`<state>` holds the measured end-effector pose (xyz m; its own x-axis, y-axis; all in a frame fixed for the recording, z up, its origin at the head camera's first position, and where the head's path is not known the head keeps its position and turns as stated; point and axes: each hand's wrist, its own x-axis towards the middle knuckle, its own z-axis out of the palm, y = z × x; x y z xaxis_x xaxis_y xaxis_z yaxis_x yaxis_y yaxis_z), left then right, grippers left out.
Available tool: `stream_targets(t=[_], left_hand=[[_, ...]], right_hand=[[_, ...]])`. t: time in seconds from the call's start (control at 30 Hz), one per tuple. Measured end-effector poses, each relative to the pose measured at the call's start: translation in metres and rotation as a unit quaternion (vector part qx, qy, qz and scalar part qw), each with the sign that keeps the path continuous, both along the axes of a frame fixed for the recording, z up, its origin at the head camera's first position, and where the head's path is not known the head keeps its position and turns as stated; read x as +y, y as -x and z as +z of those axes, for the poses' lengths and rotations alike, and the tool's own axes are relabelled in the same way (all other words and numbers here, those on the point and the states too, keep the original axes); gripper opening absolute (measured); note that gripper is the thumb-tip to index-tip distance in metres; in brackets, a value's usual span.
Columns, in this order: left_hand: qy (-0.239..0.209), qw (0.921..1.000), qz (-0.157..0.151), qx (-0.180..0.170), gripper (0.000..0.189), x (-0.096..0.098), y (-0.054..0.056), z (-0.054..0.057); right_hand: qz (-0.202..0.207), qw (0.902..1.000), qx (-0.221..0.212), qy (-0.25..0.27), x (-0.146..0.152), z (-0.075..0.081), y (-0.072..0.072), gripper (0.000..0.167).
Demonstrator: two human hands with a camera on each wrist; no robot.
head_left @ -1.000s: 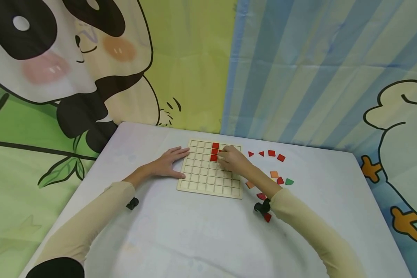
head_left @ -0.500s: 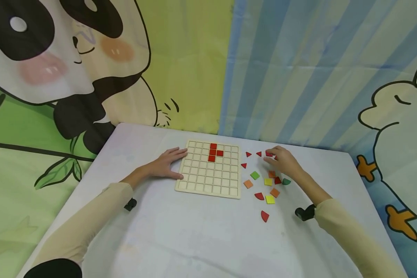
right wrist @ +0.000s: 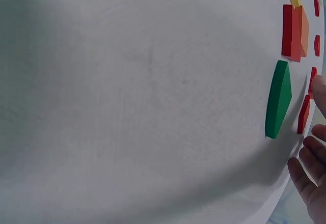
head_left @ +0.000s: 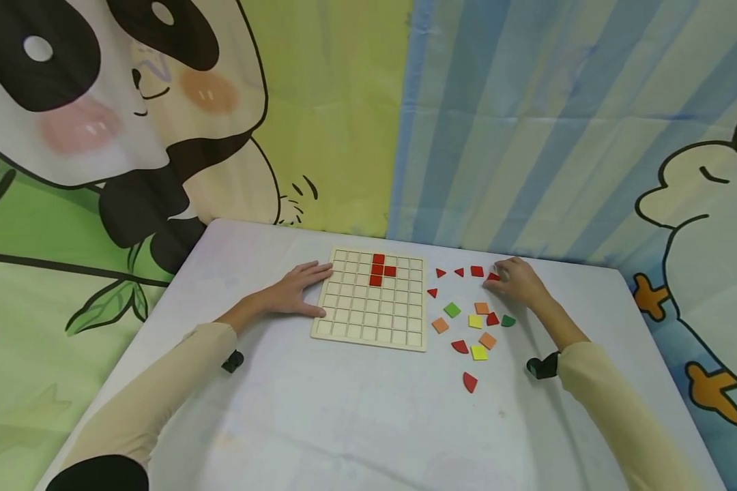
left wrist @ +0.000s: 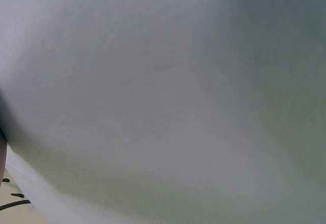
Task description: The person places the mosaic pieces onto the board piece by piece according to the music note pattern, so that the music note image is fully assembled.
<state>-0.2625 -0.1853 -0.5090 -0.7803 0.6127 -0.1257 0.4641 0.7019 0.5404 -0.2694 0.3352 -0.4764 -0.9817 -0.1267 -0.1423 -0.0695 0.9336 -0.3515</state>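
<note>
In the head view, my left hand (head_left: 296,290) rests along the left edge of a pale wooden grid board (head_left: 350,307), thumb and fingers spread apart. Several red square tiles (head_left: 377,270) sit in cells near the board's top. Far to the right, my right hand (head_left: 518,281) is at a red tile (head_left: 494,277) lying on the table. From the right wrist, this red tile (right wrist: 304,114) appears between the thumb and the loosely bent fingers of the right hand (right wrist: 313,155), not visibly gripped. Beside it lies another red square tile (head_left: 477,271).
Loose tiles lie between board and right hand: red triangles (head_left: 440,273), a light green square (head_left: 452,310), orange squares (head_left: 440,325), yellow squares (head_left: 479,352), red quarter-round pieces (head_left: 469,382) and a dark green piece (head_left: 508,320). A printed curtain (head_left: 497,136) hangs behind the white table (head_left: 344,423).
My right hand has left the board, where a red square now shows in the cell it covered, and moved right over the loose tiles to the rightmost red one. The left hand stays put.
</note>
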Motion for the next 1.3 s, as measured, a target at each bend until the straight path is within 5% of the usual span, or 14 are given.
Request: stream_targets(t=[0.23, 0.73, 1.0, 1.3], left_hand=[[-0.002, 1.0000, -0.002, 0.009, 0.099, 0.002, 0.003, 0.003], [-0.001, 1.0000, 0.001, 0.008, 0.099, 0.001, 0.004, 0.001], [-0.010, 0.9999, 0.002, 0.004, 0.098, 0.002, 0.001, -0.001], [-0.007, 0.9999, 0.006, 0.007, 0.098, 0.001, -0.002, -0.002]], right_hand=[[-0.015, 0.9998, -0.010, -0.003, 0.000, 0.003, 0.000, 0.071], [0.002, 0.9992, 0.039, 0.005, 0.001, -0.003, -0.007, 0.038], [-0.048, 0.9967, 0.039, 0.053, -0.002, 0.006, -0.007, 0.041], [0.071, 0.9859, 0.106, 0.109, -0.042, 0.022, -0.008, 0.029]])
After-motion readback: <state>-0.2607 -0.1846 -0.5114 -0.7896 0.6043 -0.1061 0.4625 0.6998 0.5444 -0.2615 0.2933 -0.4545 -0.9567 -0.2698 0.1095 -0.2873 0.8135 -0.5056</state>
